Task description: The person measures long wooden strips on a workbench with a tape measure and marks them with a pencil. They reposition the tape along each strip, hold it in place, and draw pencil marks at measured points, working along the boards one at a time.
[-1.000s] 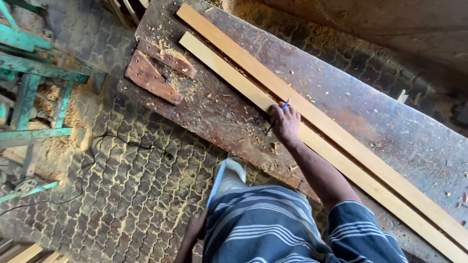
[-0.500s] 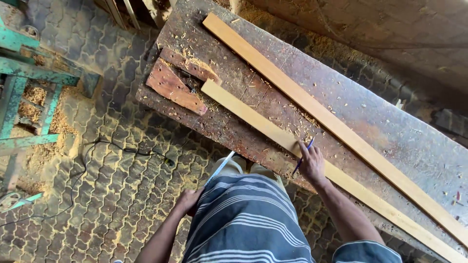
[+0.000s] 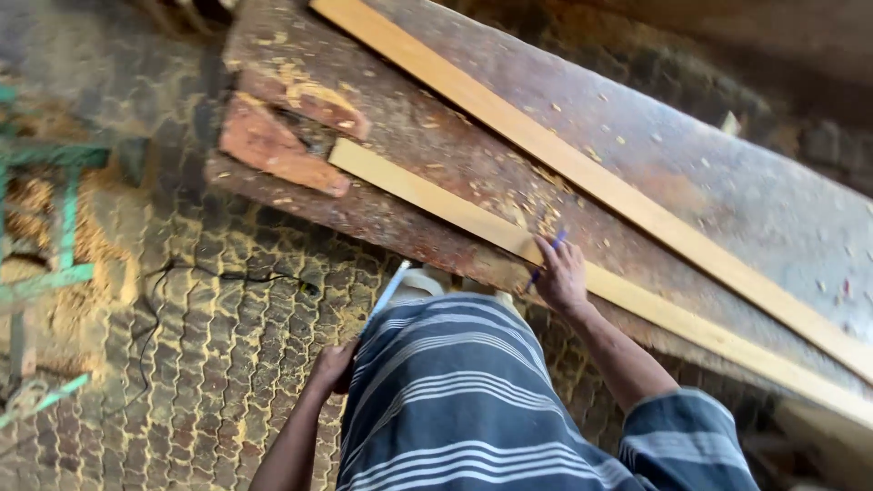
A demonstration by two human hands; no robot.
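The right hand [image 3: 561, 275] pinches a blue pen [image 3: 546, 258] while its fingers press on the near long pale wooden strip [image 3: 436, 202], which lies along the front edge of the rusty brown workbench [image 3: 727, 191]. The left hand [image 3: 332, 366] hangs at the hip, its grasp hidden, beside a light blue flat ruler [image 3: 389, 290]. A second long pale strip [image 3: 582, 173] lies farther back, well apart.

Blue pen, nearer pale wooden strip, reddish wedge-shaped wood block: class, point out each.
blue pen [image 3: 546, 258], head view, mid-shaft.
nearer pale wooden strip [image 3: 427, 195], head view, top face.
reddish wedge-shaped wood block [image 3: 268, 145], head view, upper face.
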